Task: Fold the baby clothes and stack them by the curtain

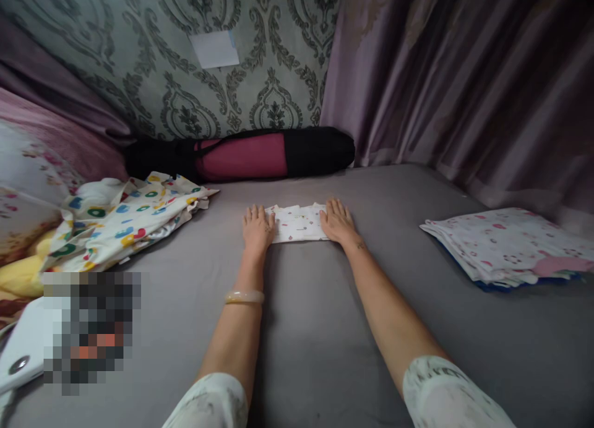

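A small white cloth (pixel 299 225) with a tiny printed pattern lies folded into a flat band on the grey sheet (pixel 306 329). My left hand (pixel 258 227) rests palm down at its left end, fingers stretched away from me. At the right end my right hand (pixel 338 221) also lies flat, fingers extended and thumb over the cloth. Both hands are open and grip nothing. What lies beneath the palms is hidden.
To the right sits a stack of folded printed cloths (pixel 505 239). A colourful patterned cloth (pixel 134 218) lies loosely at the left, above a white device (pixel 32 335) beside a blurred patch. A black and maroon bag (pixel 245 156) lines the wall, and curtains (pixel 417 75) hang right.
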A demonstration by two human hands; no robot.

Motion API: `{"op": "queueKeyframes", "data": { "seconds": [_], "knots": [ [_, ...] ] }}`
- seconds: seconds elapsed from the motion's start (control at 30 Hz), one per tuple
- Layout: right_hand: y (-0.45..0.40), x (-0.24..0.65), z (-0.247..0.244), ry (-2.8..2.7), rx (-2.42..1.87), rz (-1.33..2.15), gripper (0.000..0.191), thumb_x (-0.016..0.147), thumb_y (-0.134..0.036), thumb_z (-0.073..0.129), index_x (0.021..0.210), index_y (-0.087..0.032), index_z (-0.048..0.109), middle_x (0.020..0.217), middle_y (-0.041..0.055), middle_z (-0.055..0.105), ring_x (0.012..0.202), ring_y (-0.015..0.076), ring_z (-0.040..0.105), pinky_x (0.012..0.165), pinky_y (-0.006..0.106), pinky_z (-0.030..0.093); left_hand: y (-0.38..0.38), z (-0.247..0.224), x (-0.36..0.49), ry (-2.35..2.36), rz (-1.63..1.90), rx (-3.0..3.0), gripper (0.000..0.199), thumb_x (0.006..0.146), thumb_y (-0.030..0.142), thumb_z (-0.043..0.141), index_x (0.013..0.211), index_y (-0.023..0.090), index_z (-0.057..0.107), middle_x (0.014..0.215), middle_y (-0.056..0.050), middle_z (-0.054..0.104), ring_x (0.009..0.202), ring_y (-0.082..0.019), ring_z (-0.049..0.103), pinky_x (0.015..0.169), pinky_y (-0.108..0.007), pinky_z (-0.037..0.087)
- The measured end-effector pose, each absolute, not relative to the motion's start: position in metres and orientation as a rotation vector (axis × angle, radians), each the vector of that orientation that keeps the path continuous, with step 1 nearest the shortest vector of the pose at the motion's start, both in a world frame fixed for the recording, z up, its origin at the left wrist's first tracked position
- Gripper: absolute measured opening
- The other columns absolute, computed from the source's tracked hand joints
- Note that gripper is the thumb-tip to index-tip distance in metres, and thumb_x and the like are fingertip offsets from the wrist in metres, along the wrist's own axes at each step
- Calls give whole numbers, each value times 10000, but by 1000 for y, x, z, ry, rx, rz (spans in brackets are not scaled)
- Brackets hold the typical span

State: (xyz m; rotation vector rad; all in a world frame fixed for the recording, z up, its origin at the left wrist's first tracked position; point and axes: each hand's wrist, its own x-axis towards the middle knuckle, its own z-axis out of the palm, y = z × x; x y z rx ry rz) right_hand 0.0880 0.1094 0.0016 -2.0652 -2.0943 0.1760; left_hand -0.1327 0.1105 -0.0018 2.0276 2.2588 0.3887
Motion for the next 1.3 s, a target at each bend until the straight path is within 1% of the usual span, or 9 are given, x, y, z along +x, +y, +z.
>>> {"op": "queueKeyframes", "data": {
  "seconds": [0.23, 0.37, 0.43, 0.57, 0.67, 0.83, 1.13, 1.2, 1.3],
  "knots": [
    [113, 97, -5, -2096, -2097, 208, 596, 988, -371, 230, 1476, -38, 306, 1568, 155, 245, 1446, 297, 170, 1162, 441, 156, 114, -8, -139, 2211, 259, 1937, 699, 944, 507, 160, 1501, 100, 270, 1592, -146, 165, 1466, -301, 155, 1175, -513, 145],
    [120, 102, -7, -2091, -2051, 180, 529, 983, -336, 283, 1429, -72, 387, 1511, 157, 362, 1392, 297, 288, 1122, 443, 227, 115, -5, -140, 2198, 212, 1905, 689, 942, 513, 187, 1505, 125, 262, 1596, -134, 163, 1467, -299, 150, 1173, -509, 148],
    [125, 106, -9, -2093, -2008, 142, 474, 978, -307, 317, 1378, -93, 450, 1454, 156, 442, 1341, 280, 363, 1092, 423, 267, 117, -2, -143, 2196, 200, 1926, 665, 941, 509, 227, 1489, 139, 300, 1585, -140, 209, 1456, -303, 193, 1161, -504, 179],
    [133, 112, -13, -2085, -1927, 82, 390, 973, -247, 340, 1271, -105, 547, 1356, 155, 537, 1249, 253, 461, 1032, 373, 322, 128, 9, -152, 2166, 181, 2055, 511, 939, 410, 333, 1366, 164, 467, 1446, -157, 458, 1310, -296, 437, 1062, -442, 350],
    [136, 115, -15, -2077, -1891, 70, 363, 971, -213, 339, 1221, -121, 585, 1279, 145, 589, 1181, 239, 511, 989, 348, 347, 142, 19, -156, 2130, 71, 2126, 400, 920, 282, 405, 1286, 189, 536, 1313, -138, 585, 1233, -274, 504, 1025, -440, 372],
    [140, 120, -16, -2064, -1895, 83, 348, 968, -216, 367, 1226, -166, 595, 1222, 123, 606, 1118, 228, 530, 939, 319, 371, 164, 34, -155, 2053, -61, 2156, 320, 859, 218, 523, 1152, 260, 646, 1252, -69, 641, 1205, -257, 536, 1055, -447, 329],
    [153, 121, -3, -2114, -2005, 228, 407, 940, -253, 419, 1310, -179, 569, 1265, 159, 537, 1173, 288, 475, 960, 383, 382, 171, 45, -162, 2004, -92, 2132, 351, 798, 295, 598, 1138, 242, 661, 1222, -95, 660, 1143, -285, 576, 942, -387, 435],
    [159, 124, 4, -2149, -2022, 289, 402, 917, -255, 460, 1284, -170, 597, 1263, 167, 544, 1184, 295, 481, 968, 391, 386, 167, 45, -163, 2011, -56, 2141, 323, 807, 296, 581, 1111, 227, 667, 1204, -109, 663, 1135, -293, 578, 929, -394, 438],
    [164, 129, 16, -2198, -1988, 314, 345, 879, -257, 527, 1182, -171, 668, 1208, 150, 599, 1182, 282, 504, 994, 385, 378, 158, 47, -165, 1993, 32, 2174, 298, 837, 278, 541, 1106, 214, 652, 1141, -91, 686, 1091, -253, 599, 932, -368, 427]
  ]
}}
